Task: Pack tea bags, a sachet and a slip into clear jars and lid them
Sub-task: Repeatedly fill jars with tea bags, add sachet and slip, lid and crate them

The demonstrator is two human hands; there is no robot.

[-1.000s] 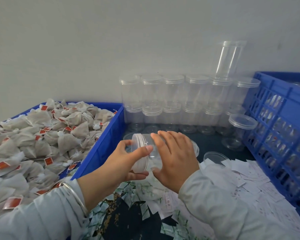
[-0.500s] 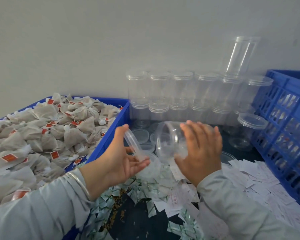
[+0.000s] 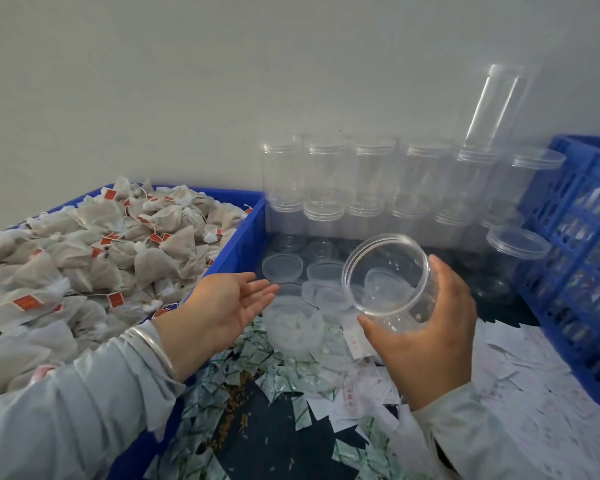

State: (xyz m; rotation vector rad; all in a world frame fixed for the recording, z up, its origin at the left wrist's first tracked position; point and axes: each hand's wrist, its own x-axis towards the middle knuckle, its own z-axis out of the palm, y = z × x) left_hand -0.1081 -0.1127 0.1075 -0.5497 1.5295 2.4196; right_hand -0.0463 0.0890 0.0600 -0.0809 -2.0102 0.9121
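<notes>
My right hand [image 3: 426, 337] grips an empty clear jar [image 3: 388, 278], tilted with its open mouth toward me and to the left. My left hand [image 3: 229, 303] hovers palm up, fingers straight, holding nothing, just right of the blue bin [image 3: 236, 244] heaped with tea bags [image 3: 94, 258]. A clear lid [image 3: 293, 322] lies on the table below its fingertips. Green-and-white sachets [image 3: 243, 382] are scattered in front of me. White paper slips [image 3: 520, 386] spread to the right.
Lidded empty jars [image 3: 371, 181] are stacked in two rows against the wall, with a tall tube [image 3: 496, 105] leaning on top. Loose lids [image 3: 283, 266] lie on the dark table. A blue slatted crate [image 3: 575, 258] stands at the right.
The lid has come off the jar. My left hand set it down and opened. My right hand turned the jar's mouth toward me and lifted it slightly right.
</notes>
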